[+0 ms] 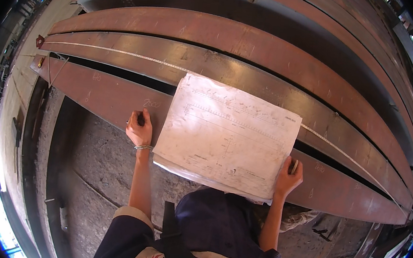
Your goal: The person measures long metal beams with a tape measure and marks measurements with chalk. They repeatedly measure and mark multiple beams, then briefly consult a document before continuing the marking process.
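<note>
A stack of worn paper drawings [230, 136] lies across the nearest steel beams, its top sheet printed with long line diagrams. My right hand [287, 179] is at the right edge of the sheets, fingers curled around a short pale stick [295, 166] that looks like chalk. To the left of the papers, my left hand [139, 130] rests by the nearest beam [115, 95] with its fingers curled in; what they hold, if anything, is hidden. A tape measure [119, 51] is stretched along the second beam and passes under the drawings. Chalk marks show on the nearest beam.
Further reddish-brown steel beams [177, 20] lie side by side beyond, with dark gaps between them. Dirty ground [99, 153] shows below the nearest beam. A small bracket-like piece [40, 42] sits at the tape's left end. A pale floor strip [18, 91] runs along the left.
</note>
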Action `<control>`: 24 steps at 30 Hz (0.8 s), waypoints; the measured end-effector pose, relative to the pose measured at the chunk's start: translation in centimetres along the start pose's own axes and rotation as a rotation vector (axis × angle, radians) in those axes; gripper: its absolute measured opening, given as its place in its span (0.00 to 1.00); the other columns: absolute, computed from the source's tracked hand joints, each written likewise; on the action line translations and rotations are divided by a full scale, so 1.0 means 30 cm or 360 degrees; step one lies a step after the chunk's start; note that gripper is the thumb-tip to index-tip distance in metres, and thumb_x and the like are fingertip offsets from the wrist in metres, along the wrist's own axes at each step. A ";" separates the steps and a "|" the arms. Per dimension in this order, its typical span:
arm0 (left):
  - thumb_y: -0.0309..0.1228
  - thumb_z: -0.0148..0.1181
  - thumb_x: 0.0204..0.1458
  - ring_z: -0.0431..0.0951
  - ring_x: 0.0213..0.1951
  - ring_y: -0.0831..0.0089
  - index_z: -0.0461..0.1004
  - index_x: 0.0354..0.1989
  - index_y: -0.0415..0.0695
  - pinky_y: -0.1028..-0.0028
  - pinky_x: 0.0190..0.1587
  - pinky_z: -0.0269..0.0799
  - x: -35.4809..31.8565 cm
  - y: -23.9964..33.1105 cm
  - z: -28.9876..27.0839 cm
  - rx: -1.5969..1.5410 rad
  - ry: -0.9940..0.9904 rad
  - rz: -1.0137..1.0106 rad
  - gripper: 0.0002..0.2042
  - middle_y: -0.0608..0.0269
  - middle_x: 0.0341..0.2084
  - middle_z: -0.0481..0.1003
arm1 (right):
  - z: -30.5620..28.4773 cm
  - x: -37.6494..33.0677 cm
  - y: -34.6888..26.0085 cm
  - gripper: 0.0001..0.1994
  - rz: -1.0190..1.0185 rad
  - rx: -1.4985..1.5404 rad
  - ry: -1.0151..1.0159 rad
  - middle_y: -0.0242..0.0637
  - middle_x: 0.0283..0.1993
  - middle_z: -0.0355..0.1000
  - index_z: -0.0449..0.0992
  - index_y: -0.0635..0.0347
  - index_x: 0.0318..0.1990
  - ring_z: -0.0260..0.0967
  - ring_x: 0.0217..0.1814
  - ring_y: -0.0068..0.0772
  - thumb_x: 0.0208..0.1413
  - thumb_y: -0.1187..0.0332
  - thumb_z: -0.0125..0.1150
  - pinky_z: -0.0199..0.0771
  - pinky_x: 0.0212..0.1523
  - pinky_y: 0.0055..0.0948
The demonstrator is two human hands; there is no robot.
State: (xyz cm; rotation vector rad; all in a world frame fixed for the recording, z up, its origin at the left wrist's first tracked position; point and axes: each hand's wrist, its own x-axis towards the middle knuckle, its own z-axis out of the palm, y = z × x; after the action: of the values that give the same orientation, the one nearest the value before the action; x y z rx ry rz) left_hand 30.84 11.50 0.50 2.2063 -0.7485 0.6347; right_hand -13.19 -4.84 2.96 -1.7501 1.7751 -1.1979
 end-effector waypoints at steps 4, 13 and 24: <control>0.36 0.67 0.59 0.83 0.28 0.50 0.78 0.30 0.41 0.60 0.31 0.77 -0.002 0.002 -0.002 -0.0007 -0.0008 -0.0017 0.12 0.52 0.25 0.81 | -0.001 0.002 -0.007 0.11 -0.0029 0.0019 0.0012 0.40 0.28 0.78 0.78 0.69 0.35 0.71 0.27 0.26 0.63 0.68 0.68 0.74 0.33 0.31; 0.37 0.67 0.59 0.83 0.28 0.50 0.77 0.29 0.40 0.59 0.31 0.77 0.001 0.008 0.000 -0.0034 0.0038 0.0021 0.12 0.52 0.25 0.81 | 0.002 0.001 -0.010 0.08 -0.0007 0.0061 0.0010 0.42 0.28 0.74 0.77 0.69 0.35 0.69 0.27 0.31 0.62 0.71 0.66 0.71 0.33 0.32; 0.37 0.67 0.58 0.83 0.28 0.51 0.78 0.29 0.41 0.59 0.31 0.77 -0.003 -0.003 0.001 -0.0013 0.0003 -0.0012 0.12 0.52 0.25 0.81 | 0.001 0.001 -0.019 0.09 0.0017 0.0082 0.0020 0.41 0.26 0.72 0.76 0.69 0.33 0.64 0.25 0.28 0.62 0.71 0.66 0.68 0.30 0.32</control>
State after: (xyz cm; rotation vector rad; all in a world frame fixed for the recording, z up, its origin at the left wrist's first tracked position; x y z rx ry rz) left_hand 30.84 11.56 0.39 2.1997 -0.7404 0.6284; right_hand -12.82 -4.79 3.39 -1.7055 1.7425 -1.2416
